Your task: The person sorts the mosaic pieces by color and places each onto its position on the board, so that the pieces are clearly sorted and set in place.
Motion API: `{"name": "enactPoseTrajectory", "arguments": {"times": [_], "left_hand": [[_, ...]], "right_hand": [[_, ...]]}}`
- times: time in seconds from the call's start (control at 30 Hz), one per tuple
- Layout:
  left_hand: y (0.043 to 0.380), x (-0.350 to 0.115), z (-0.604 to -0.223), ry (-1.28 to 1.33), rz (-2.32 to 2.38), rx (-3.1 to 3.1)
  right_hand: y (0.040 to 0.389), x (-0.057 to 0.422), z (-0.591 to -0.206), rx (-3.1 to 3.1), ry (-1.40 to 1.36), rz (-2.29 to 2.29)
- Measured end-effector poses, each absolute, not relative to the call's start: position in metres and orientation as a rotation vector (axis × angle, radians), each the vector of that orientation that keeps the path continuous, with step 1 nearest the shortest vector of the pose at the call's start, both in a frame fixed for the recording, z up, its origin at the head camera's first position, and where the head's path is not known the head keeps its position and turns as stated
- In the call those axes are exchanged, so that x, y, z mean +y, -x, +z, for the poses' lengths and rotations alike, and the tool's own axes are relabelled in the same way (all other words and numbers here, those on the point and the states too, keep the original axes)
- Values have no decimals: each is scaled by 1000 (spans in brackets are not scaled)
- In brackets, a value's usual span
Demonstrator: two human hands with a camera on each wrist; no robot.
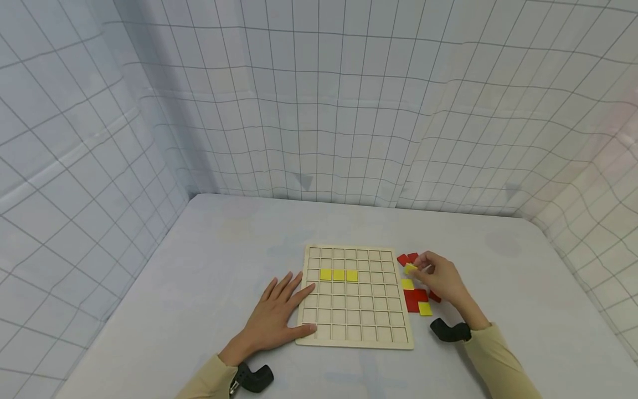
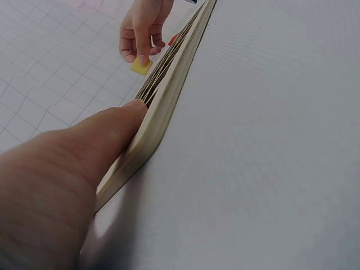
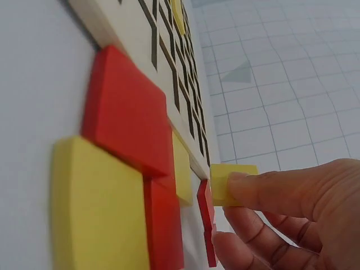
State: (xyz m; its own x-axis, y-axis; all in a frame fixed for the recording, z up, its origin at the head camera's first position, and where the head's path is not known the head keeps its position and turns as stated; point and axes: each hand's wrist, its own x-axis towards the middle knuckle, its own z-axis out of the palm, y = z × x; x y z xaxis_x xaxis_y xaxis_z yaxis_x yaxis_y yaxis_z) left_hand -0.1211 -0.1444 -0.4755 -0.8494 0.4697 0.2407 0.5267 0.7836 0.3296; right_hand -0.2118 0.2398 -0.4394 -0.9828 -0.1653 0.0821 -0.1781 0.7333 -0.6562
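Note:
A pale wooden grid board [image 1: 354, 347] lies on the table, with three yellow square tiles [image 1: 339, 275] side by side in its third row from the top. My left hand [image 1: 271, 318] rests spread over the board's left edge; its thumb lies on the lower left frame. Between thumb and fingers, my right hand [image 1: 441, 277] pinches a yellow tile [image 3: 225, 183] just off the board's right edge. In the left wrist view that held yellow tile [image 2: 141, 66] shows above the board's far side.
Loose red tiles [image 1: 412, 302] and yellow tiles [image 1: 425, 308] lie along the board's right side, some touching or overlapping. Two red tiles [image 1: 402, 260] sit near its upper right corner. A white gridded curtain [image 1: 319, 111] stands behind the table.

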Motion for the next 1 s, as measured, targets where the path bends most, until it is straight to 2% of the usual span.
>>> {"name": "enactPoseTrajectory", "arguments": {"times": [0.73,1.0], "left_hand": [[122,-144,-478,788,-569,-2844],[123,-144,-476,792,-560,-2844]], "right_hand": [[212,185,-435,-2807,-616,1199],[214,168,-436,-2859,-637,1192]]}}
